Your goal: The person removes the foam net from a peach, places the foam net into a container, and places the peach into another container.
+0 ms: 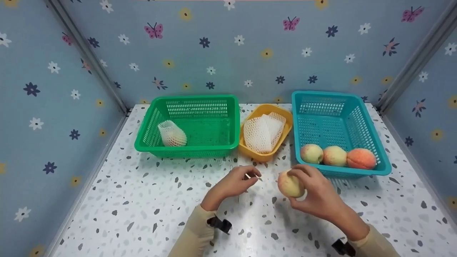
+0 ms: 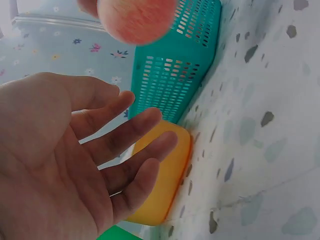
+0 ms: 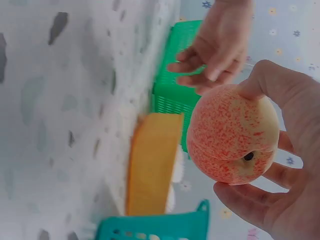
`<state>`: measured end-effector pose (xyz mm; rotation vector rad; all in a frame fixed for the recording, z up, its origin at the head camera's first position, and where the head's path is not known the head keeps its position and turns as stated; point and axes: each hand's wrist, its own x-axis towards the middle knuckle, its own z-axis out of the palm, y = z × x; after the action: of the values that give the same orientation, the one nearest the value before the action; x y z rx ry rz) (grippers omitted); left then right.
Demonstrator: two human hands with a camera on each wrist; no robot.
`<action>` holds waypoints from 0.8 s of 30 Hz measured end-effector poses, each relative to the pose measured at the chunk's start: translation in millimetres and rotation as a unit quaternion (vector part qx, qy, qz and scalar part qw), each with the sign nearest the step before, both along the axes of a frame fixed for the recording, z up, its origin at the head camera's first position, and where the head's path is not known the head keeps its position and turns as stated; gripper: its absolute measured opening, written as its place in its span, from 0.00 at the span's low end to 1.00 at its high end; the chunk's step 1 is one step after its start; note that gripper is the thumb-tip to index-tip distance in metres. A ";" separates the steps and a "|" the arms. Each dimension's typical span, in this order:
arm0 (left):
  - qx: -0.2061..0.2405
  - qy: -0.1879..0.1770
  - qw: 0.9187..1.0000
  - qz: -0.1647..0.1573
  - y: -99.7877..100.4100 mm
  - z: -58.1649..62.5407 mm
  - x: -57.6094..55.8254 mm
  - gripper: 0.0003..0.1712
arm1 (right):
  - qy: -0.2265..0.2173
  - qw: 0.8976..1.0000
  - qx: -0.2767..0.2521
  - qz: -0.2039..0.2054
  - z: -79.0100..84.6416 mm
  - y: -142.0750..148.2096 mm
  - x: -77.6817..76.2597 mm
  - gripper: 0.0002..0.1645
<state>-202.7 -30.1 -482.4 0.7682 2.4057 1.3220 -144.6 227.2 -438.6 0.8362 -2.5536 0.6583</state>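
Note:
A yellow-red peach point(image 1: 288, 184) is gripped between the thumb and fingers of my right hand point(image 1: 316, 194), above the table in front of the blue basket point(image 1: 383, 157). The right wrist view shows this peach point(image 3: 232, 135) up close, with a small dark pit at its stem end. To its left, my left hand point(image 1: 235, 182) holds nothing; its fingers point(image 2: 125, 132) are loosely bent in the left wrist view. Beyond the hands, a yellow tray point(image 1: 262, 157) contains white foam net sleeves point(image 1: 262, 132). Several peaches point(image 1: 335, 156) sit along the near side of the blue basket.
At the left stands a green basket point(image 1: 192, 147), where a peach in a foam net point(image 1: 173, 134) lies near the left side. The speckled white table point(image 1: 171, 214) has patterned panels point(image 1: 221, 53) behind it and on both sides.

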 end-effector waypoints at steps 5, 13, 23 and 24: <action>0.010 -0.007 1.000 -0.002 -0.1 -6.6 -1.1 0.10 | 0.015 1.000 -0.013 -0.011 22.4 17.1 -2.2 0.37; 0.039 -0.024 0.999 -0.012 2.0 -15.2 1.7 0.09 | -0.005 0.998 -0.039 -0.056 45.4 46.3 -30.4 0.38; 0.025 -0.042 0.999 -0.017 1.1 -17.2 6.5 0.11 | -0.089 0.988 -0.033 -0.120 55.2 65.0 -90.4 0.36; 0.026 -0.043 0.999 -0.019 0.9 -18.0 6.7 0.11 | -0.106 0.986 -0.029 -0.126 55.6 65.1 -96.4 0.36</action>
<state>-196.0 -29.2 -500.5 0.7499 2.2876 1.3786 -241.1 292.3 -383.1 0.4324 -2.7504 0.7720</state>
